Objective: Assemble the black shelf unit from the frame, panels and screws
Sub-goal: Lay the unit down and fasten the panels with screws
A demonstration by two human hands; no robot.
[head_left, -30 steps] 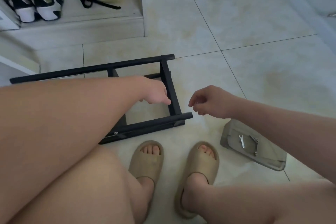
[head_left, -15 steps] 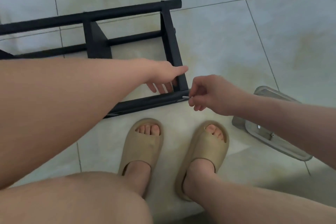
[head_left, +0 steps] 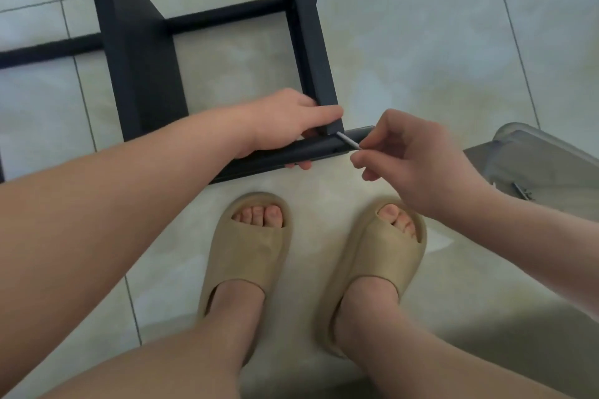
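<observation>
The black shelf frame (head_left: 304, 26) lies on the tiled floor in front of my feet, with a black panel (head_left: 142, 65) standing inside it. My left hand (head_left: 288, 123) grips the frame's near rail at its right corner, thumb along the top and fingers wrapped under the bar. My right hand (head_left: 411, 155) pinches a thin silver screw (head_left: 348, 140) between thumb and forefinger. The screw's tip sits at the corner joint of the near rail and the upright bar.
A clear plastic container (head_left: 544, 159) with small metal hardware lies on the floor at the right, behind my right wrist. My feet in tan slides (head_left: 252, 256) stand just below the frame. Pale floor tiles surround everything.
My view tilted down and closer. My left hand went from reaching over the frame to gripping the corner rail. My right hand brought the screw to the corner joint.
</observation>
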